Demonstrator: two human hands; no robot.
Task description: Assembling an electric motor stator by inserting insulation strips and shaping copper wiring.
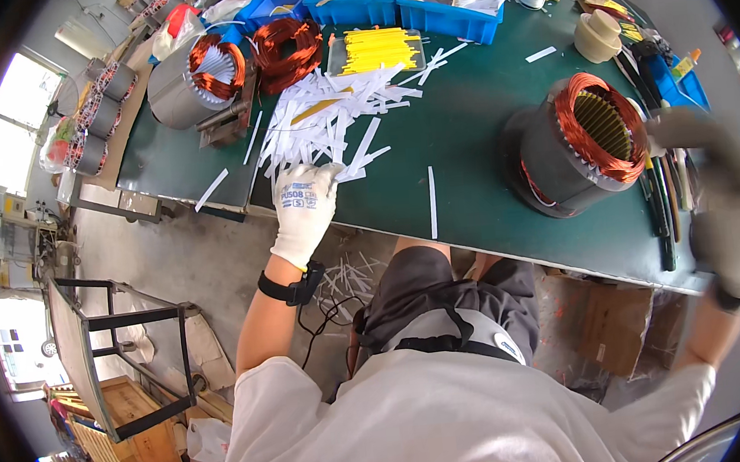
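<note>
Touching the heap of white strips [299, 130] by the bench [464, 102] edge: left hand [305, 200], fingers bent, grip unclear; heap presumably there for easy reach, long axes pointing every way. Right hand [724, 203]: blurred, hold unclear, near copper-wound cylinder [566, 159], open end up, tilt uncertain

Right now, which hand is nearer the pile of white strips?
Left. The left hand is at the near edge of the white strips; the right hand is far right, beyond the copper-wound core.
</note>
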